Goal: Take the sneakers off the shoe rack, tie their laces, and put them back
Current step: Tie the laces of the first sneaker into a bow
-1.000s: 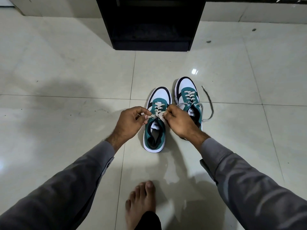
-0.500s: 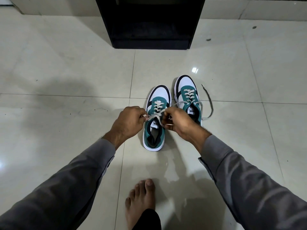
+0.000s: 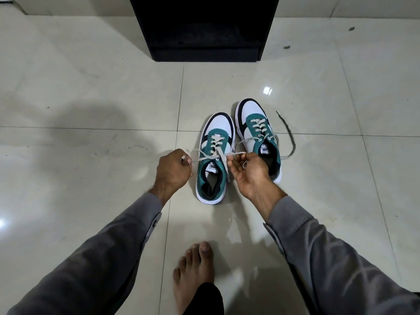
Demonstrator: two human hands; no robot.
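Note:
Two teal, white and black sneakers stand side by side on the tiled floor, toes pointing away from me. My left hand (image 3: 173, 168) is closed on one lace end of the left sneaker (image 3: 214, 160), pulled out to the left. My right hand (image 3: 248, 170), palm turned up, pinches the other lace end of that shoe just to its right. The lace crosses over the tongue between my hands. The right sneaker (image 3: 256, 130) has loose laces, one grey end (image 3: 289, 135) trailing on the floor to its right.
A black shoe rack (image 3: 204, 30) stands on the floor straight ahead, beyond the sneakers. My bare foot (image 3: 194, 269) rests on the tiles below the shoes. Glossy pale tiles spread out on both sides.
My hands have drawn apart from the middle of the left sneaker, pulling its lace ends outward. My right hand has turned palm up. The sneakers have stayed in place.

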